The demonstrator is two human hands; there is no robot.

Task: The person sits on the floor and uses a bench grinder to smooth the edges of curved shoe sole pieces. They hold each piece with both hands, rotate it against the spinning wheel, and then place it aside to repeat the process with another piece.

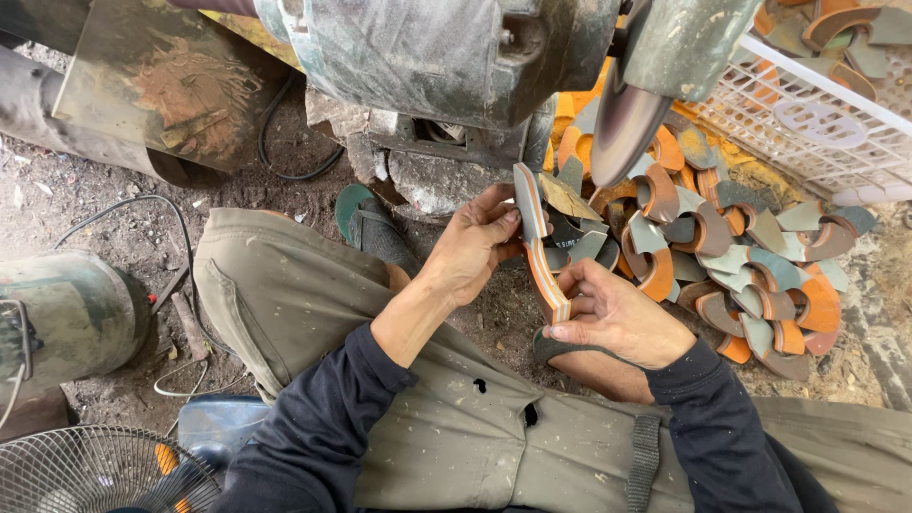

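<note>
I hold a curved, layered foam strip (538, 249) with orange, white and grey bands, seen edge-on. My left hand (477, 242) grips its upper part with thumb and fingers. My right hand (613, 315) pinches its lower end. The strip sits just below and left of a spinning grinding disc (622, 123) on a dusty grey motor (446, 52). A second tan piece (567, 198) rests behind the strip near my left fingers.
A heap of curved orange, grey and teal foam offcuts (741, 266) lies on the ground to the right. A white plastic basket (817, 119) with more pieces stands at the upper right. A fan guard (95, 470) and cables (180, 285) are at the left.
</note>
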